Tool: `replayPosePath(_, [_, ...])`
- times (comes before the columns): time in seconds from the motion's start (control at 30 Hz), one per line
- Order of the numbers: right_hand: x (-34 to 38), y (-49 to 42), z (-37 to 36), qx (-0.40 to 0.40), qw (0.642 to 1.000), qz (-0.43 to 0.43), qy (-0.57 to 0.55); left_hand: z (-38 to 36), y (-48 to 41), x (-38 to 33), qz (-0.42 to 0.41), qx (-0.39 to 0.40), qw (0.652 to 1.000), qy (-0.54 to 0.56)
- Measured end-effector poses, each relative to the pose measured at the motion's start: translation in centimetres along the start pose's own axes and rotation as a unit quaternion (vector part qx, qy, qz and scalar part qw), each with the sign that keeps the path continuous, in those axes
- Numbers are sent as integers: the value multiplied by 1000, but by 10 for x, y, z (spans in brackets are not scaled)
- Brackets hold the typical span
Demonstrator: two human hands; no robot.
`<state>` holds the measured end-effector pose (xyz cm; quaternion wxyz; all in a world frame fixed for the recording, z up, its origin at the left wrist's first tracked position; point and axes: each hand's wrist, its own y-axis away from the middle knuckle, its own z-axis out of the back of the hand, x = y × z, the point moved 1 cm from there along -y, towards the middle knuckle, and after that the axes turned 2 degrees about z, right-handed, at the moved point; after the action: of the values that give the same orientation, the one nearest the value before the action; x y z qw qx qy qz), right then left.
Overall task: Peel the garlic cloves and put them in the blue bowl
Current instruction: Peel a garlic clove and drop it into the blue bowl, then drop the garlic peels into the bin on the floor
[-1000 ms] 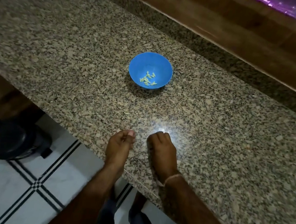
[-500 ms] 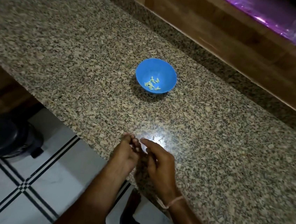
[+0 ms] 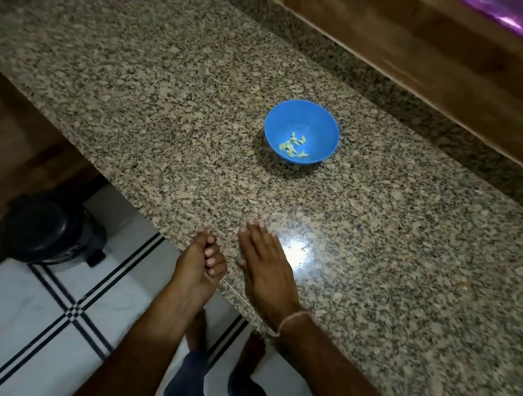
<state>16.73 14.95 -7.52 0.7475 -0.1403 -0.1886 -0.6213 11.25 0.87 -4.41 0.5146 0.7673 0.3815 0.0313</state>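
The blue bowl [image 3: 296,117] stands upright on the speckled granite worktop [image 3: 168,91], toward the far side and well apart from both hands. A small heap of pale peeled cloves [image 3: 293,148] lies in its bottom (too small to count with any certainty). The left hand [image 3: 199,267] sits at the near edge of the worktop with its fingers curled in toward the palm, nails up, and nothing shows in its grasp. The right hand [image 3: 266,266] lies just beside it, apart from it by a narrow gap, with fingers straight and together, laid flat on the stone next to a bright glare of light. A thin thread [image 3: 292,320] circles the right wrist. Behind the worktop runs a brown wooden ledge [image 3: 462,57], with something shiny and purple at the top right corner. Below the near edge is a white tiled floor [image 3: 15,317] with black lines, and on it, to the left, a round black container [image 3: 47,228]
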Motion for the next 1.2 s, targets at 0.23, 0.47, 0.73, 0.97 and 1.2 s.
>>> replayPosePath(0.23, [6,12,9,-91,995,26,12,8,2,4,13,10,1000,22])
replayPosePath(0.47, [14,-25,18,-33,997,-72,-1,15,12,-6,24,19,999,44])
replayPosePath(0.73, [115,-92,-5,15,847,-244,-473,69,25,-75,-13,34,994,107])
replayPosePath(0.97, [276,-176,-84,117,745,-249,-607,199,44,-212,-90,3,982,169])
replayPosePath(1.2, [409,-249,-181,162,716,-275,-620,354,47,-326,-114,-45,964,237])
